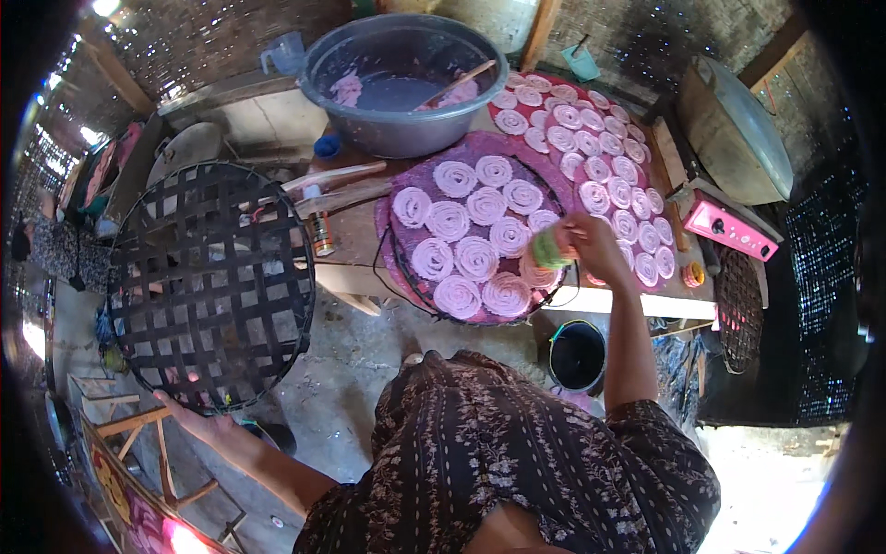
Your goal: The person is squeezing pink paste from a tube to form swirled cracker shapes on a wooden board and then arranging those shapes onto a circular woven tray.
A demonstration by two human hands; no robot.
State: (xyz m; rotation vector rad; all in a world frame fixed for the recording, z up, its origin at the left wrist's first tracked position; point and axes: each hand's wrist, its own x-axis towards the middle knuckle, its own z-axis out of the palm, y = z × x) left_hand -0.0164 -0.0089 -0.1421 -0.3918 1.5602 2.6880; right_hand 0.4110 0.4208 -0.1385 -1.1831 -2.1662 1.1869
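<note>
My left hand (198, 427) is closed on the lower rim of a large round dark lattice tray (210, 286), held tilted at the left; bits of its fingers seem to show through the gaps. My right hand (595, 242) is closed on a small green and orange thing (552, 247), blurred, its kind unclear. It is over the right edge of a pink cloth-covered round tray (399, 263) on the table. Several pale pink coiled spirals (476, 259) lie on that cloth, and one spiral (538, 270) sits partly under the hand.
At the table's back stands a big grey basin (397, 120) with pink dough (347, 90) and a wooden stick (461, 83). More spirals (611, 143) cover red-pink sheets at right. A stove (731, 226), a black bucket (578, 355) and a small bottle (320, 231) stand around.
</note>
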